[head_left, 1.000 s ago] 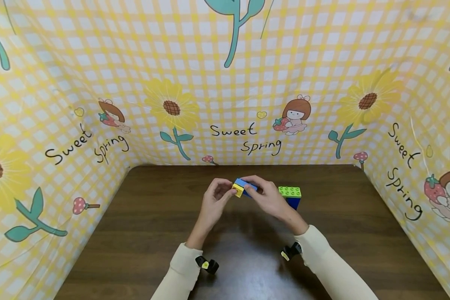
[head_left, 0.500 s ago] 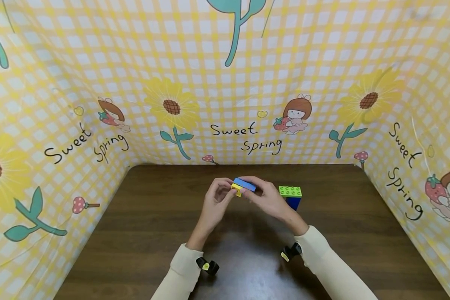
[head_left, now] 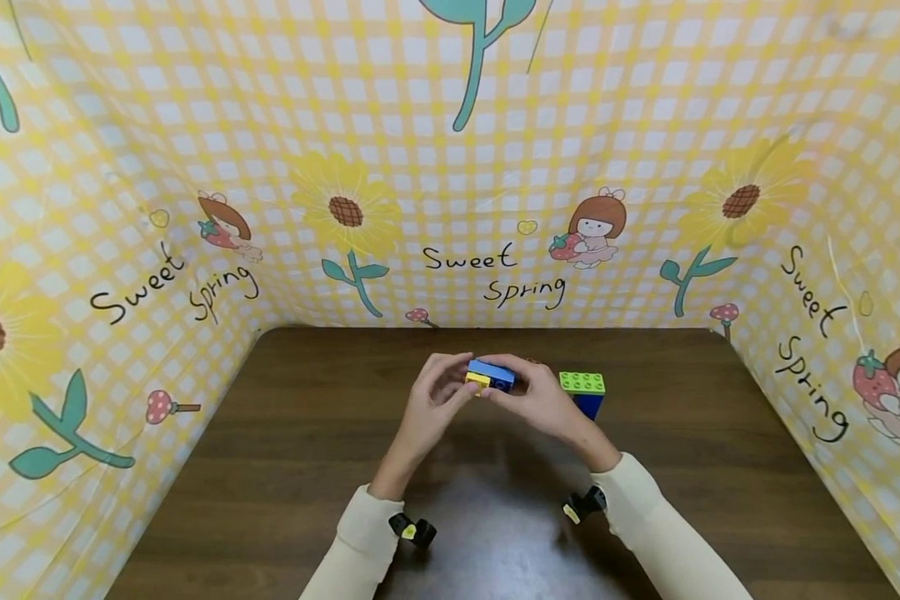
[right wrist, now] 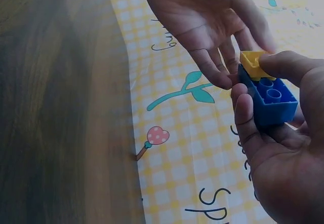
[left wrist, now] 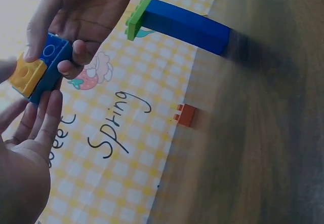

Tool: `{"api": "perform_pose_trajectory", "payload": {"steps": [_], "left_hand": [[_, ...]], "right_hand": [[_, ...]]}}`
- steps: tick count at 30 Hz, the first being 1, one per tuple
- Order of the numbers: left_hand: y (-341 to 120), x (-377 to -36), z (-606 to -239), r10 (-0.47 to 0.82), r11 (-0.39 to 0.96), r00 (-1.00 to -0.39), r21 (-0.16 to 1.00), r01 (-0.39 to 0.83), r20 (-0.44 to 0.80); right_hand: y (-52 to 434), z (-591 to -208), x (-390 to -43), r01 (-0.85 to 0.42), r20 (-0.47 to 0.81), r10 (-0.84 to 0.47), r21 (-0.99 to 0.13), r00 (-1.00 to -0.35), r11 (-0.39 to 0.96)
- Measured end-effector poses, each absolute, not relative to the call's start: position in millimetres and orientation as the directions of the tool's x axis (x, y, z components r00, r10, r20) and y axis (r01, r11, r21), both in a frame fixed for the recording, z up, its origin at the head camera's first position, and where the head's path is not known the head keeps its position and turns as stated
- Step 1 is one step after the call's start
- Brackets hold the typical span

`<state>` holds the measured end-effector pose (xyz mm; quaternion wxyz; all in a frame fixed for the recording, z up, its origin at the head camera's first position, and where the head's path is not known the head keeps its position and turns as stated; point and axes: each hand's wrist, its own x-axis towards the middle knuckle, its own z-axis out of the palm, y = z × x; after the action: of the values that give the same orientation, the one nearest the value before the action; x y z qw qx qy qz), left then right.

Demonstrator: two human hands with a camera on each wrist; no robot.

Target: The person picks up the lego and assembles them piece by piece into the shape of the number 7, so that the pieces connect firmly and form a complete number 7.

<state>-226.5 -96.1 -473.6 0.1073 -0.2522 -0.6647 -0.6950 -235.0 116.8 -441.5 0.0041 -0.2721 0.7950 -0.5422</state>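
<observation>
A blue toy building brick (right wrist: pixel 277 109) is held up between both hands, its hollow underside with round tubes showing in the right wrist view. At one end of that underside sits a smaller yellow brick (left wrist: pixel 27 75). The left hand (head_left: pixel 437 398) pinches this yellow end, its thumb on the yellow brick and its fingertips against the blue one. The right hand (head_left: pixel 534 395) grips the blue brick between thumb and fingers, its thumb (right wrist: pixel 287 67) pressing on the yellow brick. In the head view the fingers hide part of both bricks.
Right of the hands stands a dark blue block stack (left wrist: pixel 186 25) topped by a lime green studded brick (head_left: pixel 582 382). A small orange-red brick (left wrist: pixel 186 115) lies near the back edge of the brown table (head_left: pixel 285 467). Checked cloth (head_left: pixel 450 192) encloses the back and sides.
The joined bricks have turned in the fingers, tilting and then levelling out, with tubes now showing in the head view. Both hands stay in nearly the same place.
</observation>
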Motion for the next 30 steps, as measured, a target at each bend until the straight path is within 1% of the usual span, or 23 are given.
{"api": "perform_pose_trajectory", "payload": {"steps": [5,12,20,30], "left_hand": [[-97,-226,-470,0.207,-0.072,-0.824,0.849,0.524,0.527],[-97,-224,-470,0.231,-0.033,-0.793,0.819,0.572,0.563],[-94,-222,-467,0.234,-0.022,-0.748,0.773,0.634,0.621],[-91,-219,-463,0.222,-0.012,-0.748,0.769,0.639,0.625]], "right_hand": [[120,-440,-232,-0.462,0.329,-0.446,-0.857,-0.832,0.229],[126,-438,-228,-0.448,0.334,-0.428,-0.872,-0.84,0.199],[128,-437,-225,-0.51,0.405,-0.41,-0.84,-0.818,0.188],[130,-435,-222,-0.521,0.422,-0.407,-0.837,-0.81,0.167]]}}
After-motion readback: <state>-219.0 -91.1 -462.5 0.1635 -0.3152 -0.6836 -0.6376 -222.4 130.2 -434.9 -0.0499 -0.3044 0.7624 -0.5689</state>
